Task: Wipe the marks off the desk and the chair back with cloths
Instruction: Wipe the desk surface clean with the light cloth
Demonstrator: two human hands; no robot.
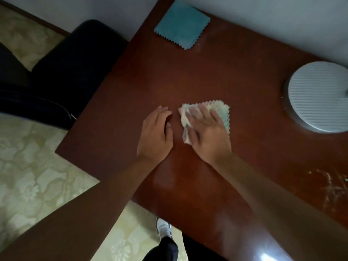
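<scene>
My right hand presses flat on a pale folded cloth with zigzag edges at the middle of the reddish-brown desk. My left hand rests on the bare desk just left of the cloth, fingers loosely curved, holding nothing. A folded blue cloth lies at the desk's far edge by the wall. Whitish marks show on the desk at the right. The black chair stands left of the desk.
A round ribbed white lamp base sits on the desk at the right. The wall runs along the desk's far side. Pale patterned floor lies to the left and below, with my shoe near the desk's front edge.
</scene>
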